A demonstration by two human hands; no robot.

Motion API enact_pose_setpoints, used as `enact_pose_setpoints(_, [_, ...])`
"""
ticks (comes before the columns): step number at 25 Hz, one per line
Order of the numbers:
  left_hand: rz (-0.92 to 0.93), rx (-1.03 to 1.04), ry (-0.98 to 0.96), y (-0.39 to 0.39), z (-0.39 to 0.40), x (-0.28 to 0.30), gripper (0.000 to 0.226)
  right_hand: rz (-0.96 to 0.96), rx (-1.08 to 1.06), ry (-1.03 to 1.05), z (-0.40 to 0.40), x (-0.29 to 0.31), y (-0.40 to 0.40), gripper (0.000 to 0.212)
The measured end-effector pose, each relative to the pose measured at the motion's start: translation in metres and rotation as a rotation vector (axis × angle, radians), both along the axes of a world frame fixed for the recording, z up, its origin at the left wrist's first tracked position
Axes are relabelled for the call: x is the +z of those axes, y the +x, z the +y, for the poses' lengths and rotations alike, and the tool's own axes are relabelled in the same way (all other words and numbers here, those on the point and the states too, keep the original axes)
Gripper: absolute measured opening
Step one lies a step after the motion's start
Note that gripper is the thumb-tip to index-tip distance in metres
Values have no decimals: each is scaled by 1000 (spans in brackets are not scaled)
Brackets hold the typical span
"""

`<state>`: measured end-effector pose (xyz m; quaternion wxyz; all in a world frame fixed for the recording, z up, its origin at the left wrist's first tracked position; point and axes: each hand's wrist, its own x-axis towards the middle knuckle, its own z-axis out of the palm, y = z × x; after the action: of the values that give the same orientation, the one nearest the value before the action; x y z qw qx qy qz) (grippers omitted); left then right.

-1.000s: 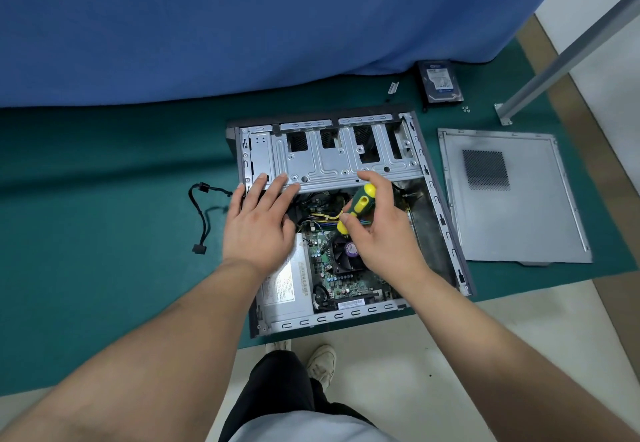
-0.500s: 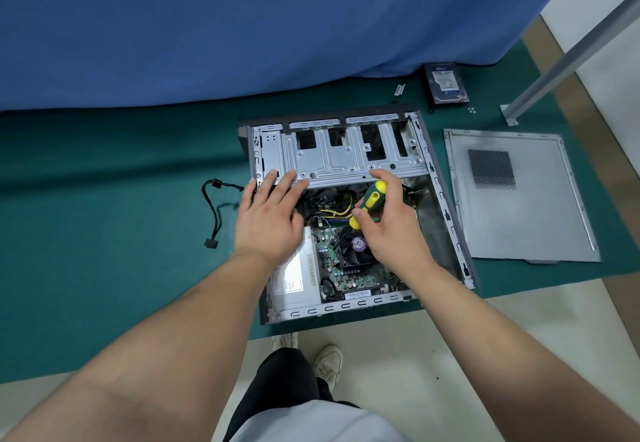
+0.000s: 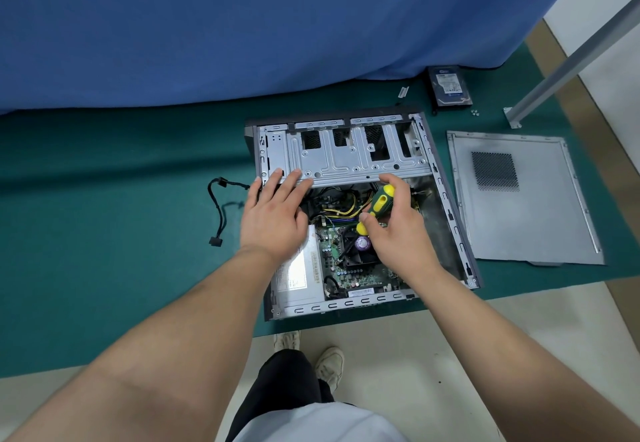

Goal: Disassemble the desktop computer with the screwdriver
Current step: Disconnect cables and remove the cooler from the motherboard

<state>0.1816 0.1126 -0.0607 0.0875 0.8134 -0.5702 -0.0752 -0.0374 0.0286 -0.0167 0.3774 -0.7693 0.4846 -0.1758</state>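
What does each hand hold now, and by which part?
The right hand grips the screwdriver by its handle. The left hand holds nothing; its straight fingers rest on the drive cage.

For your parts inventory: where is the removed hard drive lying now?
In the head view, the hard drive lies on the green mat at upper right, beyond the open computer case, against the blue curtain.

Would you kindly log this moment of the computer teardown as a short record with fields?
setting: green mat in front of a blue cloth
computer case: lying open, motherboard and power supply showing
left hand: open, fingers resting on the drive cage
right hand: grips the screwdriver
side panel: flat, right of the case
hard drive: beyond the case, by the cloth
loose cable: left of the case
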Motion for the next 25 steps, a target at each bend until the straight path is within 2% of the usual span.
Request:
enact_pose_setpoints(6, [-7,3,1,0,0,0,60,-8,34,14,4,4,-3,53])
enact_pose_setpoints(11, [-8,5,0,-1,0,0,60,-34,250,42,8,17,-6,40])
enact_pose_setpoints(15, [-13,5,7,0,-1,0,61,46,363,161,-1,38,-5,40])
enact_pose_setpoints(17, [-7,4,5,0,-1,0,61,139,471,149,-1,47,1,36])
enact_pose_setpoints(19, [-5,1,7,2,-6,-3,61,226,544,33,0,51,11,19])
enact_pose_setpoints(20, [-6,1,4,2,-7,-4,62,267,546,-44,2,53,15,18])
enact_pose_setpoints(22, [-3,0,-3,3,-8,-4,62,403,504,-201,4,54,22,36])
enact_pose_setpoints(25, [-1,1,-5,3,-8,-3,62,610,430,-458,7,55,29,50])
